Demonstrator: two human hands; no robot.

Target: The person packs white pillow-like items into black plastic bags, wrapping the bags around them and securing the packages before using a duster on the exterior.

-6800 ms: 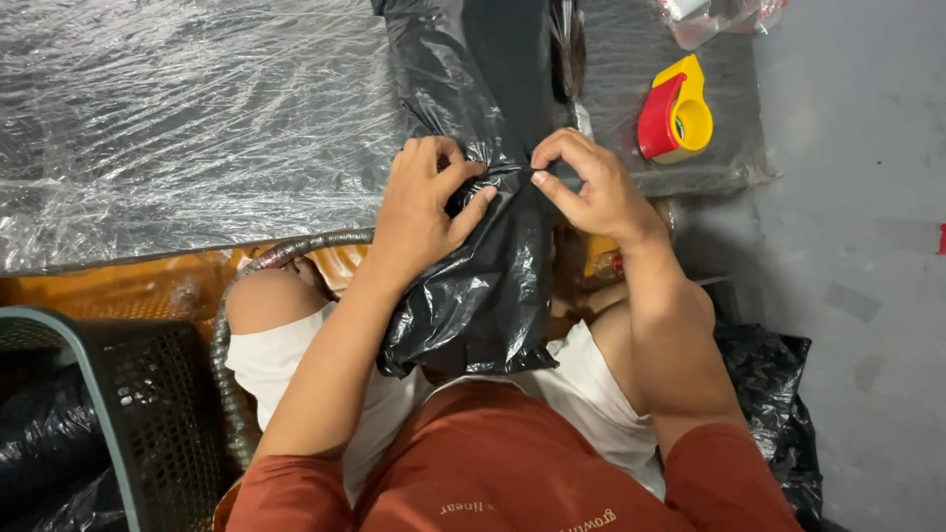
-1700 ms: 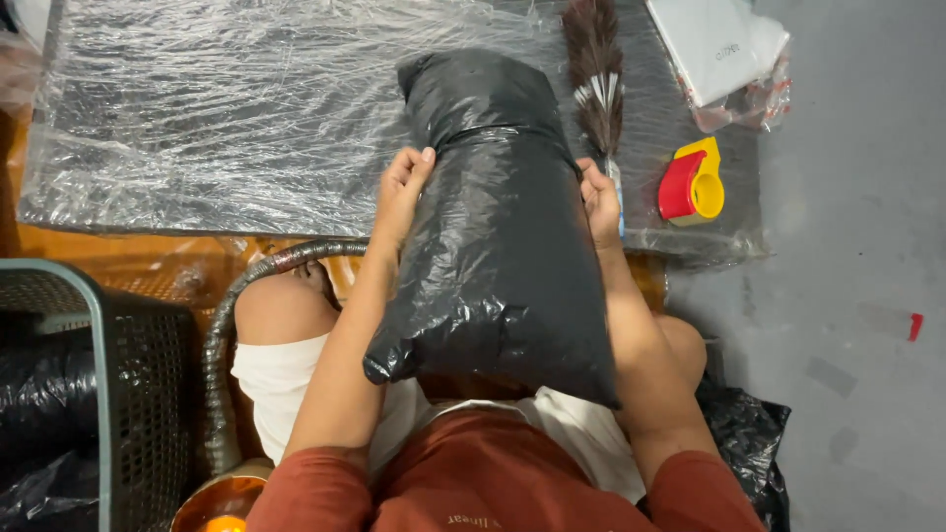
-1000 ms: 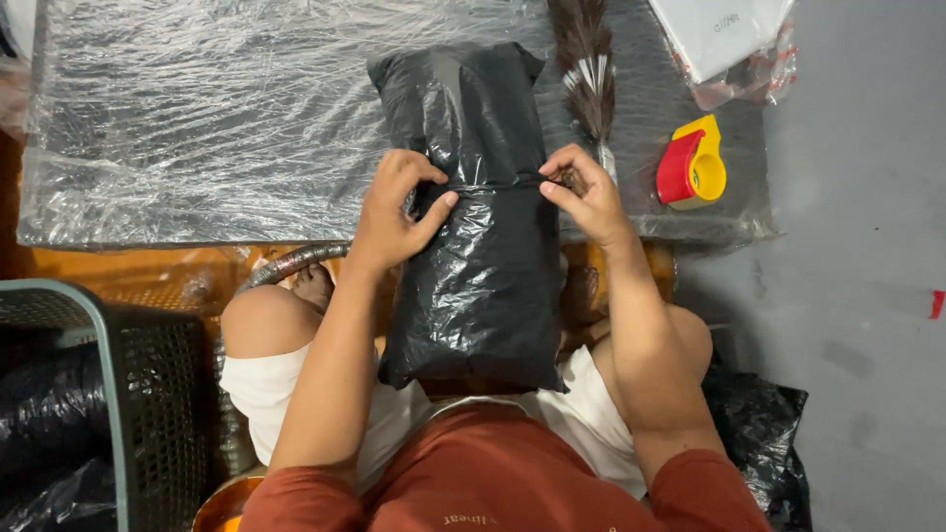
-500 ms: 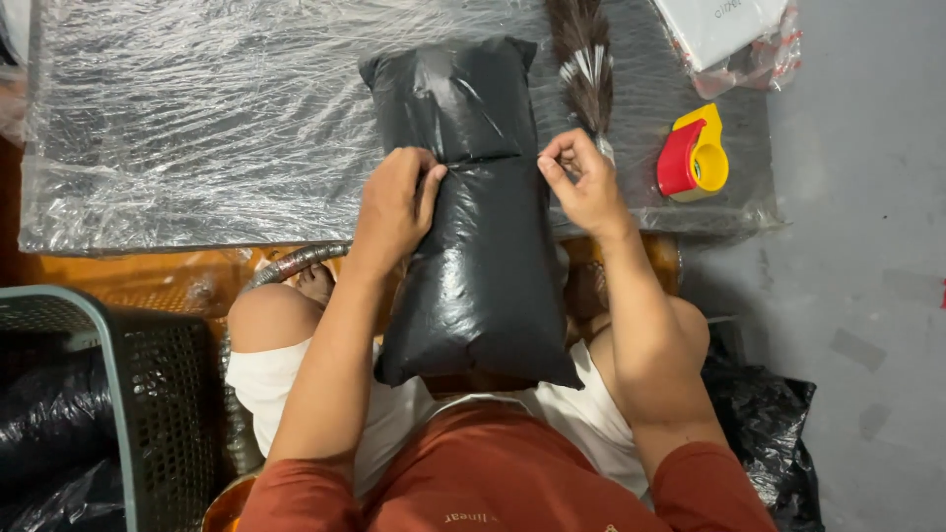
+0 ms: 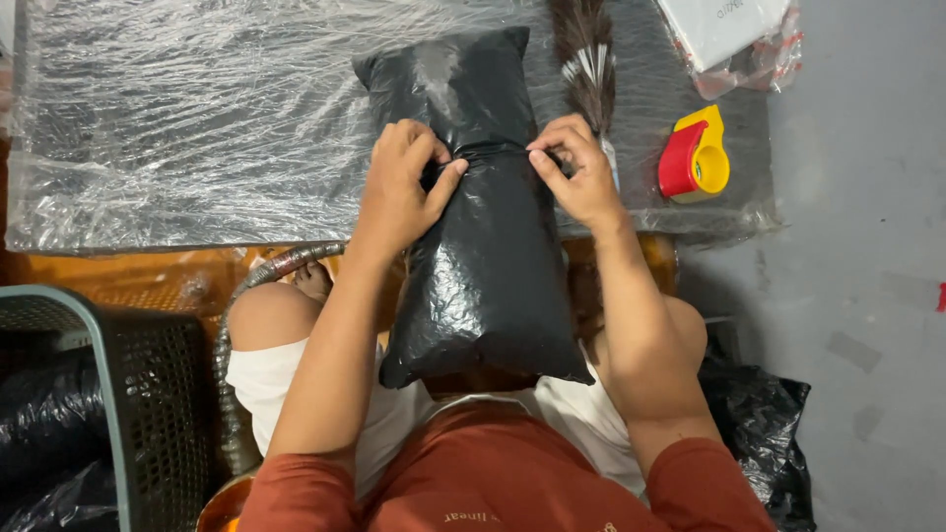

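That black bag (image 5: 483, 266) is thin glossy plastic, crinkly, catching light all over its creases. The bench (image 5: 177, 128) is wrapped in clear film, wrinkled and shiny over a dark surface. The tape dispenser (image 5: 695, 158) looks like smooth hard plastic, red and yellow. The basket (image 5: 148, 404) is matt dark plastic mesh with a pale smooth rim. Ribbed hose (image 5: 261, 281) looks metallic. Floor (image 5: 867, 246) is dull grey, smooth-ish concrete.

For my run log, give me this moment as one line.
left hand: pinching black bag at cinched band | right hand: pinching same band | bag: on lap and plastic-covered board | nearby: red-yellow tape dispenser
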